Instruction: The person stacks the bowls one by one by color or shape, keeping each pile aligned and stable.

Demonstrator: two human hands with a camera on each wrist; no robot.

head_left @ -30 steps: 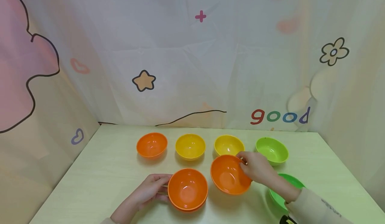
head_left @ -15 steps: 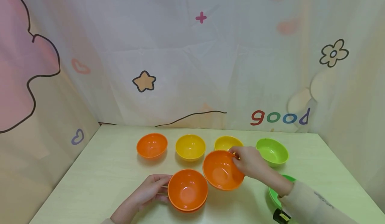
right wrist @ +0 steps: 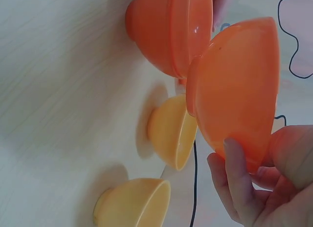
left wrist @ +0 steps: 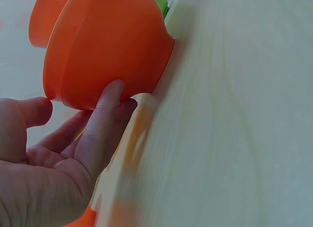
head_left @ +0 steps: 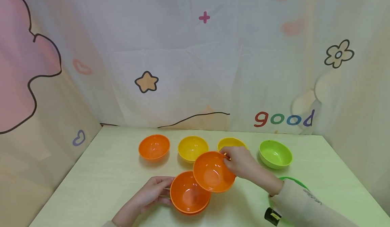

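Note:
My left hand (head_left: 153, 193) rests against the side of two nested orange bowls (head_left: 187, 200) on the table. In the left wrist view, relaxed fingers touch the outer wall of the stack (left wrist: 112, 46), with the thumb at its rim. My right hand (head_left: 242, 162) pinches another orange bowl (head_left: 213, 173) by its far right rim. That bowl is raised and tilted, and overlaps the right part of the stack in the head view. Seen from the right wrist, the fingers lie on its outer wall (right wrist: 239, 90) and the thumb is by the rim.
Along the back of the table stand an orange bowl (head_left: 154, 148), a yellow bowl (head_left: 193, 149), a second yellow bowl (head_left: 231, 142) partly hidden by my right hand, and a light green bowl (head_left: 275, 154). A green bowl (head_left: 294, 180) sits under my right forearm, mostly hidden.
My right hand has carried the orange bowl leftward, from beside the stack to partly over it. The left hand and the stack stay in place.

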